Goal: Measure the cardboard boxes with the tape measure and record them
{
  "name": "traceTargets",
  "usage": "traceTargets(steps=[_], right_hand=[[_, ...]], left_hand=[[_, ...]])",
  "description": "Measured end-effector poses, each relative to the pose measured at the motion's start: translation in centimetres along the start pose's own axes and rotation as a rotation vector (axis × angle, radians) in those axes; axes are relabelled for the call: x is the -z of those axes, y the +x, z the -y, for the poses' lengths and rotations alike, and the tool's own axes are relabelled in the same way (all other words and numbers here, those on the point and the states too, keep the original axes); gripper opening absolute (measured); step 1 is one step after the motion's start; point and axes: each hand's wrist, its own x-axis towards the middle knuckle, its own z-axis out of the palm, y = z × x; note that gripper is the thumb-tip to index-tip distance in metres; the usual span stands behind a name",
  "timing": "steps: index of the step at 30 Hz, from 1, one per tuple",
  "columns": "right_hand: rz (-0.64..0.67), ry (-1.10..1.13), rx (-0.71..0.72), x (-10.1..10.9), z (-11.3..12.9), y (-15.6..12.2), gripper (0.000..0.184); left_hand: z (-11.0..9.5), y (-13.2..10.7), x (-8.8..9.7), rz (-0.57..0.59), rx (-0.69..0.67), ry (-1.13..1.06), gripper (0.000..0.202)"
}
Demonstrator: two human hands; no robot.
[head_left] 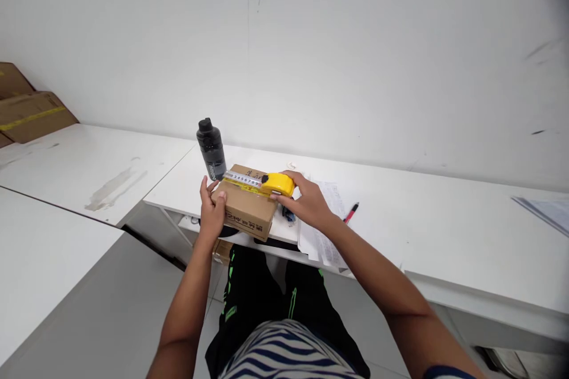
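left hand (211, 208) pinches tape blade end (231, 176) at cardboard box (246, 208) left edge, right hand (306, 201) grips yellow tape measure (279, 184) on box top, black bottle (211, 148) just behind

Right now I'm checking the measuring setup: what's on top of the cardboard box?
A yellow tape measure lies on the cardboard box, its blade pulled left across the top. The right hand holds its case; the left hand grips the box's left end. The lid beneath the tape is hidden.

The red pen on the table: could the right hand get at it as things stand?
Probably yes: the pen lies in the open just beside the right hand, but that hand holds the yellow tape measure.
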Motion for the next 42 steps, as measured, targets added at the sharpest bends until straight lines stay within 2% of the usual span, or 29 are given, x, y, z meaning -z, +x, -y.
traceTargets(steps=[6,9,13,16,18,20,23,25,27,31,33,34,36,39,41,42], right_hand=[[-0.3,0.141,-0.058,-0.4,-1.2,-1.0,0.056],[-0.33,0.307,-0.132,-0.3,-2.3,-1.5,0.056],[-0.369,0.469,-0.22,-0.6,-2.6,-1.9,0.055],[-0.395,0.513,-0.251,-0.7,-2.0,-2.1,0.054],[-0.416,0.509,-0.258,-0.7,-1.5,-2.2,0.053],[-0.417,0.51,-0.25,-0.8,-1.2,-2.4,0.053],[-0.373,0.512,-0.205,-0.9,-1.1,-2.8,0.054],[-0.355,0.502,-0.174,-0.9,-1.1,-3.0,0.055],[-0.345,0.481,-0.162,-0.8,-1.2,-3.3,0.055],[-0.347,0.428,-0.147,-0.9,-0.8,-4.1,0.054],[-0.366,0.39,-0.113,-1.1,-0.2,-4.7,0.054],[-0.38,0.371,-0.07,-1.2,0.2,-5.1,0.055],[-0.399,0.343,0.074,-1.5,1.2,-5.7,0.053],[-0.398,0.292,0.322,-2.1,2.7,-6.5,0.049],[-0.403,0.261,0.398,-2.5,3.2,-6.7,0.049],[-0.411,0.258,0.4,-2.8,3.4,-6.8,0.05]], left_hand=[[-0.3,0.3,-0.4,-0.096,0.13,-0.024,0.052],[-0.2,0.7,-0.2,-0.055,0.166,-0.021,0.044],[-0.6,0.5,-0.2,0.0,0.154,0.064,0.047],[-1.3,-0.6,-1.0,-0.046,0.15,0.148,0.052],[-2.0,-1.7,-1.9,-0.127,0.105,0.155,0.064],[-2.5,-2.9,-2.6,-0.16,0.029,0.163,0.071],[-3.1,-4.1,-2.8,-0.06,-0.04,0.208,0.064],[-3.4,-4.4,-2.4,0.011,-0.04,0.238,0.062],[-3.9,-4.4,-1.7,0.03,-0.049,0.272,0.062],[-5.8,-5.0,-0.3,-0.077,-0.235,0.34,0.05],[-7.2,-5.4,0.0,-0.075,-0.31,0.34,0.038],[-8.0,-5.6,0.0,-0.026,-0.315,0.326,0.035],[-9.8,-5.4,-0.1,0.179,-0.275,0.28,0.035],[-12.5,-3.9,-0.6,0.644,-0.174,0.16,0.044],[-14.0,-2.1,-0.8,0.912,-0.091,0.081,0.048],[-14.6,-1.0,-0.9,1.006,-0.053,0.064,0.047]])
